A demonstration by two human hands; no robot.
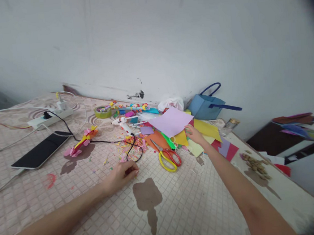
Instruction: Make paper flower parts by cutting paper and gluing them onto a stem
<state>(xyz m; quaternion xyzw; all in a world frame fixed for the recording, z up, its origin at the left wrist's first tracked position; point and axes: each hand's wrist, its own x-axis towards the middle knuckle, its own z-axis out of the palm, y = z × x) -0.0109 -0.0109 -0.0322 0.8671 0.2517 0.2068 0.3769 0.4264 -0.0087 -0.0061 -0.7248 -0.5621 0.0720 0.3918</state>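
Observation:
My left hand [122, 174] rests on the tabletop with its fingers loosely curled in; I see nothing held in it. At the pile of coloured sheets, my right hand [194, 134] pinches the right edge of a lilac sheet [170, 122], which lies over the others. Just below are scissors [168, 159] with one yellow and one red handle, blades parted. A white glue gun [123, 126] with a black cord lies left of the sheets, beside a heap of small colourful scraps [137, 142]. Yellow sheets [208, 129] spread out under and beside my right hand.
On the left are a black-screened tablet [41, 151], a power strip [50, 119] with cables and a pink-yellow flower craft [81, 142]. Toward the wall sit a tape roll [103, 112] and a blue bag [206, 106]. A jar [231, 123] and peanut-like pieces [255, 166] lie at right.

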